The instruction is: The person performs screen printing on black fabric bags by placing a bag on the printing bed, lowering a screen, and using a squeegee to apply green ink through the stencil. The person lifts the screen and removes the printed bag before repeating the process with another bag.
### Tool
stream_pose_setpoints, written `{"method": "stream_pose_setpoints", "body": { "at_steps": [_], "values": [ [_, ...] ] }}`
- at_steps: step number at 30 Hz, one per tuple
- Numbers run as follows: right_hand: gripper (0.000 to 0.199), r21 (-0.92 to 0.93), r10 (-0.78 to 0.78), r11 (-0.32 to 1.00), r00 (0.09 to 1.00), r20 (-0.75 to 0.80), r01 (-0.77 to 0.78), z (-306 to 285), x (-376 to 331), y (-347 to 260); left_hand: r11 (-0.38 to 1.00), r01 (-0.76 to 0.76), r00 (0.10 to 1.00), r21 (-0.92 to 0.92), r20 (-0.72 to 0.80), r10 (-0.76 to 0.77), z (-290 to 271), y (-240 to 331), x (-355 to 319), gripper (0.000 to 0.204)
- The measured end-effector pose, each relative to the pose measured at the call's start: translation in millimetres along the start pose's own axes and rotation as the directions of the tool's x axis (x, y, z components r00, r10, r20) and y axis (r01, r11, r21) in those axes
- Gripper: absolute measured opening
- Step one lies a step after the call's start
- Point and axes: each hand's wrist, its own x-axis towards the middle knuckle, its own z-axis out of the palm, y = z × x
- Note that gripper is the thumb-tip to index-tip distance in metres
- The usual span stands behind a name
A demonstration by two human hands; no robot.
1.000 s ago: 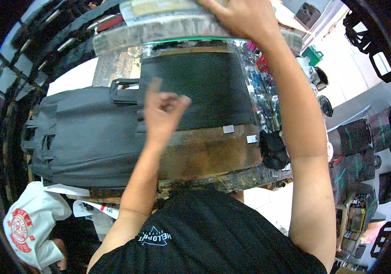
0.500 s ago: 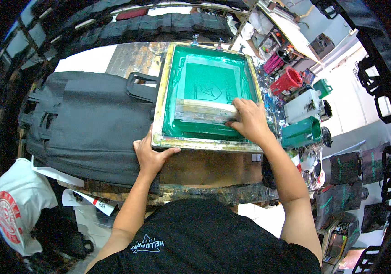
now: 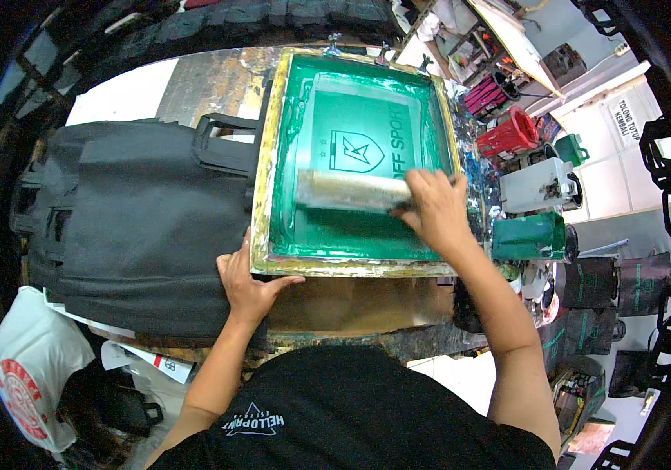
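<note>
A screen printing frame point(image 3: 351, 268) with paint-stained wooden edges lies on the worktable, its mesh coated green. The mesh point(image 3: 351, 117) shows a shield-shaped design and lettering, partly covered by my right hand. My right hand point(image 3: 439, 210) is closed round the right end of a wooden-handled squeegee point(image 3: 343, 188), which lies crosswise over the mesh and is slightly blurred. At the frame's near left corner, my left hand point(image 3: 247, 288) grips the wood, thumb along the near edge and fingers up the left side. Black fabric bags point(image 3: 139, 227) lie stacked left of the frame.
Right of the frame stand a red bucket point(image 3: 506, 133), a whitish container point(image 3: 535, 186) and a green container point(image 3: 529, 236). Metal clamps point(image 3: 334, 45) line the frame's far edge. A white printed bag point(image 3: 41, 368) hangs at lower left. Printed dark bags point(image 3: 590, 282) lie at right.
The view has shifted, and the frame looks larger. The shield design shows darker and clearer on the mesh. Both hands keep their grips, and the squeegee stays at about the same place on the mesh.
</note>
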Motion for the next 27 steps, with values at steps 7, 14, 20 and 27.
{"method": "stream_pose_setpoints", "body": {
  "at_steps": [7, 14, 20, 27],
  "values": [
    [0.067, -0.087, -0.01, 0.996, 1.0, 0.006, 0.011, 48.0, 96.6, 70.0, 1.0, -0.022, 1.0, 0.008, 0.008, 0.021, 1.7, -2.4, 1.1, 0.124],
    [0.074, -0.089, 0.013, 0.996, 1.0, 0.009, -0.012, 84.4, 202.6, 136.2, 1.0, 0.001, 0.998, 0.002, 0.058, -0.001, -1.3, 0.2, 1.5, 0.126],
    [0.088, -0.02, 0.057, 0.998, 0.987, 0.152, -0.054, 86.6, 250.7, 162.8, 0.998, 0.057, 0.998, -0.014, -0.012, -0.057, 0.9, -2.9, -4.2, 0.123],
    [0.074, -0.026, 0.113, 0.993, 0.993, -0.023, -0.114, 70.3, 234.9, 149.3, 0.996, 0.083, 0.993, 0.045, 0.081, -0.087, -4.4, 3.8, 1.6, 0.109]
  ]
}}
